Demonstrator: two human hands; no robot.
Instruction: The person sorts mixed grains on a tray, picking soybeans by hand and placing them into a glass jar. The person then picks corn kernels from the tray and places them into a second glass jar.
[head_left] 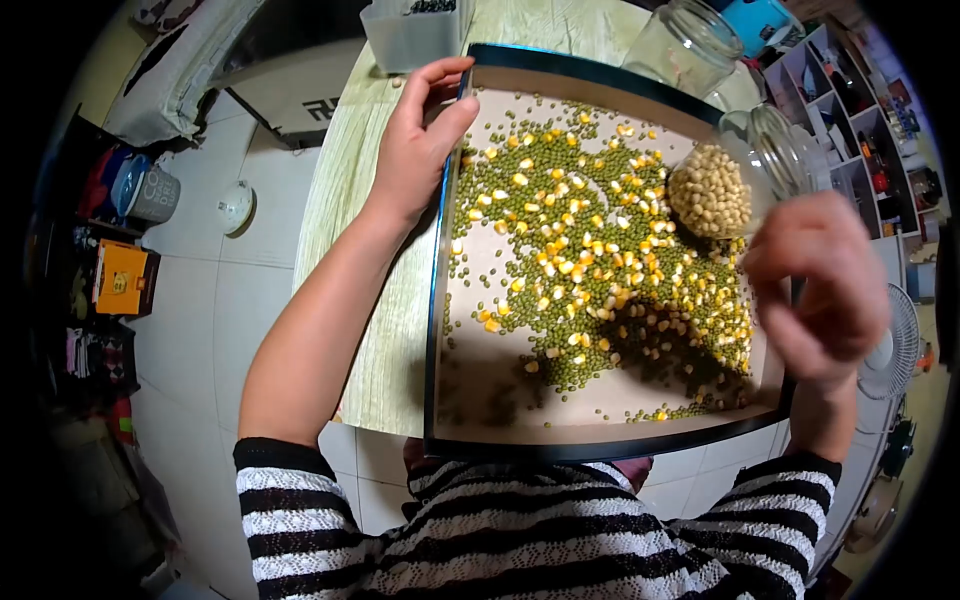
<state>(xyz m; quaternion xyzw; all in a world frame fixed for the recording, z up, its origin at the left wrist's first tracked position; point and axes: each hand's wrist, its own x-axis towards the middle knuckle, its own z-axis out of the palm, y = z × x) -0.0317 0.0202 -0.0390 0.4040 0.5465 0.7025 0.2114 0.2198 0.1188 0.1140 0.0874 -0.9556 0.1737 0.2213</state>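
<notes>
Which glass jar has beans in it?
The glass jar nearer the right hand: pale beans show inside. The other jar, beyond the tray, looks empty.

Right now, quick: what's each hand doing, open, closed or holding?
Left hand: closed on the rim of the tray, near its far left corner.
Right hand: fingers curled, blurred; can't tell whether it holds anything.

Right hand [822, 285] — blurred (grip unclear); shirt [510, 520] cropped.

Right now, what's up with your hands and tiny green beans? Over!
Left hand on shallow, dark-rimmed tray. Right hand blurred near its right side. Green beans inside, mixed with yellow corn kernels. Clear jar of pale beans partly hides tray.
</notes>
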